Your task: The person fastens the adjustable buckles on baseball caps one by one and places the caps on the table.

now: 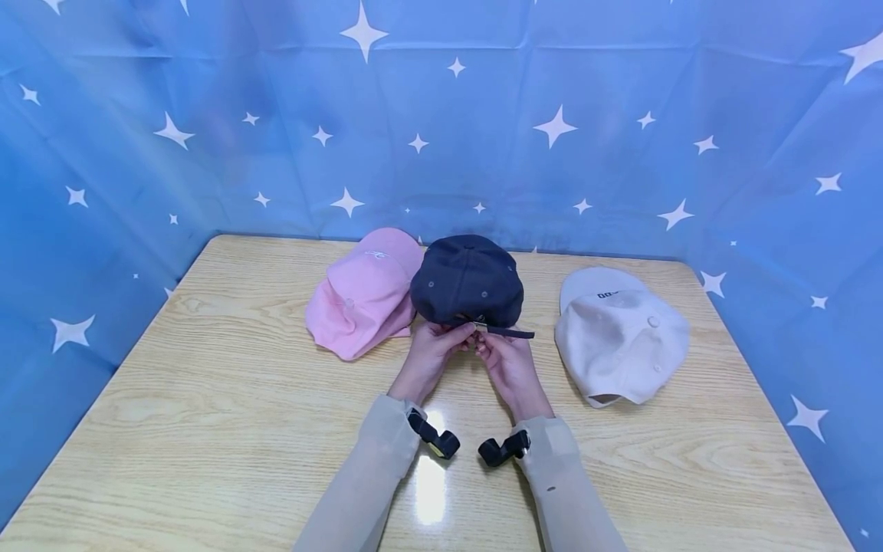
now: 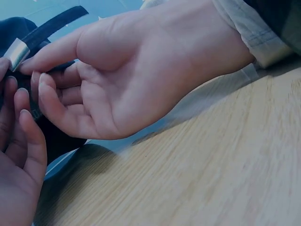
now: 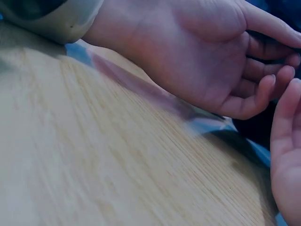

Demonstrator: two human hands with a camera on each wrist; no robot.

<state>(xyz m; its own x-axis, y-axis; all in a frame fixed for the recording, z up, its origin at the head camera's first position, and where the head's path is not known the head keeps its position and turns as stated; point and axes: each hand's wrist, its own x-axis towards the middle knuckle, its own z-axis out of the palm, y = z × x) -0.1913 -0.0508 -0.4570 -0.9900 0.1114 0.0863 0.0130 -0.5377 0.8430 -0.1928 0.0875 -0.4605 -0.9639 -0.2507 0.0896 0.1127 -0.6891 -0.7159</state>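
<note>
A dark navy cap (image 1: 467,280) is between both hands near the table's far side, its back strap turned toward me. At the strap's metal buckle (image 2: 18,52), my left hand (image 1: 431,353) pinches with its thumb, fingers under the cap's edge. The right hand (image 1: 509,368) pinches the strap close beside the buckle, thumb and index finger together, its other fingers curled loosely. The strap's loose end (image 1: 513,333) sticks out to the right above that hand. Hidden behind the fingers is part of the buckle. In the right wrist view, the fingertips of both hands nearly meet.
To the left, a pink cap (image 1: 372,287) lies close against the navy one. A cream cap (image 1: 621,341) rests on the right of the wooden table (image 1: 207,429). Blue star-printed cloth (image 1: 483,100) hangs behind and along the sides. Both wrists carry black camera bands.
</note>
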